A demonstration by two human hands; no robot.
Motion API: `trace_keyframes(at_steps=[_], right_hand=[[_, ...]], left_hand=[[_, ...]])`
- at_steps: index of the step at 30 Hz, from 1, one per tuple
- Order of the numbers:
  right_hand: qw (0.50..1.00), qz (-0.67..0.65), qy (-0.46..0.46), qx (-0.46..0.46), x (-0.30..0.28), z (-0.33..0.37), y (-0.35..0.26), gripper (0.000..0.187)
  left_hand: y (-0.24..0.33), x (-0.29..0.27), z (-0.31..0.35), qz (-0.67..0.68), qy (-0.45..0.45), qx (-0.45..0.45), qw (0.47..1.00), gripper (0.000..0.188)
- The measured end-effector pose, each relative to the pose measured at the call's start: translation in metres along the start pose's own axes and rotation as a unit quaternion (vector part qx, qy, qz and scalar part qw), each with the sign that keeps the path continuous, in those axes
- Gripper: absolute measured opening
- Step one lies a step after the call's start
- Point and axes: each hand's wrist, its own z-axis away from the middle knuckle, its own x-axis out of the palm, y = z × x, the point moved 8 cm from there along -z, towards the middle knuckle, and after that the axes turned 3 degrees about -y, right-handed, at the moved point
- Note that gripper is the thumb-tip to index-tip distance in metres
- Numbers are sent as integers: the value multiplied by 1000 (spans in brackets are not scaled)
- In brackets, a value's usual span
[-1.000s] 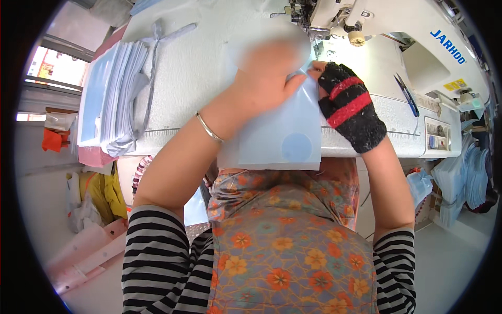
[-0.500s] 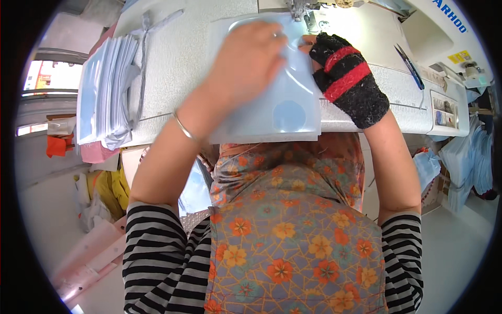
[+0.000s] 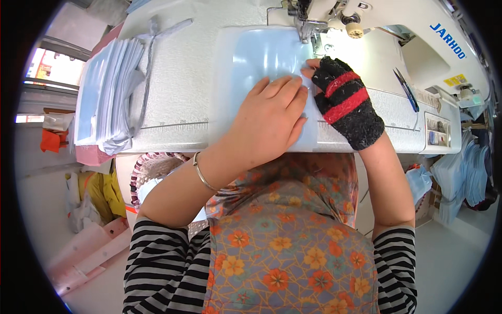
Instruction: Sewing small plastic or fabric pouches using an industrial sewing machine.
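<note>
A light-blue, see-through plastic sheet (image 3: 261, 49) lies on the sewing machine table, its right edge beside the machine's presser foot (image 3: 304, 36). My left hand (image 3: 274, 112) rests on the sheet with its fingers stretched out flat; a bangle circles that wrist. At the sheet's right edge is my right hand (image 3: 348, 99), in a black and red fingerless glove. Its bare fingertips close together on that edge, just below the presser foot. Part of the sheet is hidden under my left hand and forearm.
On the table's left stands a stack of blue sheets (image 3: 107, 97), beside a grey fabric strip (image 3: 148, 73). Thread snips (image 3: 407, 90) lie to the right, near a small parts tray (image 3: 438, 131). The machine arm (image 3: 418, 39) spans the back right. More blue pieces (image 3: 460, 172) hang at right.
My left hand has come down toward me and settled on the sheet. The sheet has turned or shifted: its round blue patch near me no longer shows. The whole view has tilted slightly.
</note>
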Motion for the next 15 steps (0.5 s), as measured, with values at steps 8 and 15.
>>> trace_keyframes(at_steps=[8, 15], right_hand=[[1000, 28, 6, -9, -1, -4, -6, 38], [1000, 29, 5, -2, -1, -5, -4, 38]], left_hand=[[-12, 0, -7, -4, 13, -11, 1000, 38], [-28, 3, -17, -1, 53, 15, 998, 30]])
